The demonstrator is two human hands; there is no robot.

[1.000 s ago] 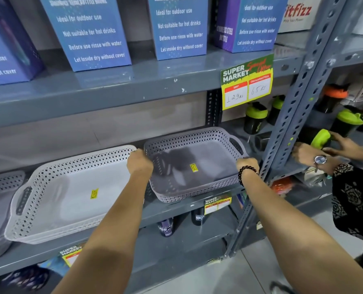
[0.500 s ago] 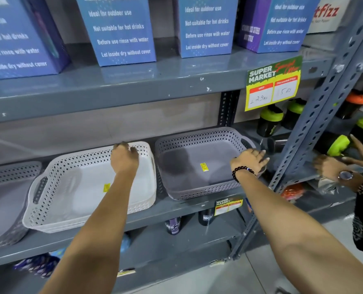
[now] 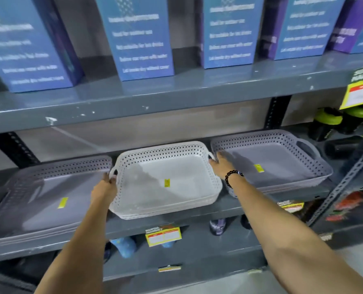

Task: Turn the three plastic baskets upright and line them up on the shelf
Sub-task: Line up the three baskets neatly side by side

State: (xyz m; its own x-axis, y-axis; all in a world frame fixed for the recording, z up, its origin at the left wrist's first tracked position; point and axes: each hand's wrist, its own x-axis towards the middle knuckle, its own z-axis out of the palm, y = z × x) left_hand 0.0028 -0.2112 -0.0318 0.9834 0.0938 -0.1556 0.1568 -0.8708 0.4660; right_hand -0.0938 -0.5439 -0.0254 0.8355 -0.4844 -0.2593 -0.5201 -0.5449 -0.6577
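Three perforated plastic baskets stand upright side by side on the grey shelf [image 3: 199, 219]. The white basket [image 3: 176, 200] is in the middle, a grey basket [image 3: 38, 198] lies to its left, and another grey basket [image 3: 282, 164] to its right. My left hand [image 3: 105, 187] grips the white basket's left handle. My right hand [image 3: 222, 166], with a black bead bracelet, holds the white basket's right handle, touching the right grey basket's rim. Each basket has a yellow sticker inside.
Blue and purple boxes [image 3: 140, 39] line the shelf above. Yellow price tags hang at the upper right [image 3: 361, 92] and on the shelf edge [image 3: 163, 236]. Black bottles with green lids [image 3: 327, 124] stand at the right. A perforated upright post [image 3: 346, 183] rises on the right.
Both hands left the right grey basket and moved to the white basket's two handles. The view swung left, showing all three baskets. The other person's hands are out of view.
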